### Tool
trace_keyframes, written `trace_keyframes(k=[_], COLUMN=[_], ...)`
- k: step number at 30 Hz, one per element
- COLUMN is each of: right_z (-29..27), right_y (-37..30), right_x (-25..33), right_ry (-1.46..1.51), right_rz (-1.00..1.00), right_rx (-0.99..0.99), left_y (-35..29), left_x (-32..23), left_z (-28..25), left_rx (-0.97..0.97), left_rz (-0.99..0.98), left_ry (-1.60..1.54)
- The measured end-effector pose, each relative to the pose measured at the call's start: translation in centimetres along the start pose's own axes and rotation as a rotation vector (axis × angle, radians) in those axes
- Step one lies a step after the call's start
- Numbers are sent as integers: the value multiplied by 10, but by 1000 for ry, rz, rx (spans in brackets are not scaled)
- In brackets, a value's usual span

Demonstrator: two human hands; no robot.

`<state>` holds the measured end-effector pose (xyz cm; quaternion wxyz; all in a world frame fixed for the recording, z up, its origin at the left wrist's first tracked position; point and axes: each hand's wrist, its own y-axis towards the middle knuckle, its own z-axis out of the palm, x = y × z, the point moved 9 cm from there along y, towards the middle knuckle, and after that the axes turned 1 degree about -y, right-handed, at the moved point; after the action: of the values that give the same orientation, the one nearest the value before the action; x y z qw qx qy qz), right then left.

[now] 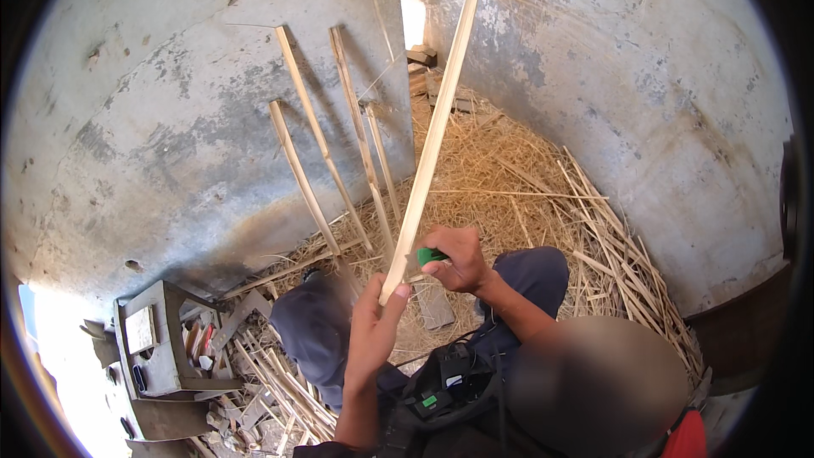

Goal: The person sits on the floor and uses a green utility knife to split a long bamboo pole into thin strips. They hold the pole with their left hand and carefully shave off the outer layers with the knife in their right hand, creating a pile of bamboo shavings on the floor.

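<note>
A long, pale split-bamboo strip [438, 110] slants up from my lap toward the gap between two walls. My left hand [373, 322] is closed around its lower end, thumb along the wood. Just above and to the right, my right hand [462, 261] grips the green handle [431, 255] of a knife. Its short blade, hard to make out, lies against or close to the strip's right side. Both hands are between my bent knees, over the shavings.
Several bamboo strips [297, 170] lean on the left wall [170, 153]. Shavings [500, 153] cover the floor. More strips are heaped along the right wall [606, 263]. A worn wooden cabinet [161, 339] with odds and ends stands at lower left; further strips [288, 390] lie beside it.
</note>
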<state>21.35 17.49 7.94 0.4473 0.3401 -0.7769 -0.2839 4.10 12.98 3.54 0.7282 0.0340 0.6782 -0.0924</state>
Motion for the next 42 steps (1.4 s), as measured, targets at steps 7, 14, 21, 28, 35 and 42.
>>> trace_keyframes(k=[7, 14, 21, 28, 35, 42], right_z=[1, -5, -13, -14, -5, 0], right_y=[3, 4, 6, 5, 6, 4], right_x=[13, 20, 24, 21, 23, 21], right_ry=[-62, -161, -292, -314, -308, -304], right_rz=[-43, -87, -92, -93, -81, -75], right_rx=[-46, -76, -145, -134, -76, -83], left_y=[-2, -2, -3, -9, -12, -14], left_x=[-10, -13, -6, -3, -1, 5], left_z=[3, 2, 3, 1, -3, -9], left_rx=[-11, -43, -44, -51, -55, -53], left_rz=[-6, 61, 16, -20, 33, 33], left_ry=[-26, 132, 106, 93, 53, 36])
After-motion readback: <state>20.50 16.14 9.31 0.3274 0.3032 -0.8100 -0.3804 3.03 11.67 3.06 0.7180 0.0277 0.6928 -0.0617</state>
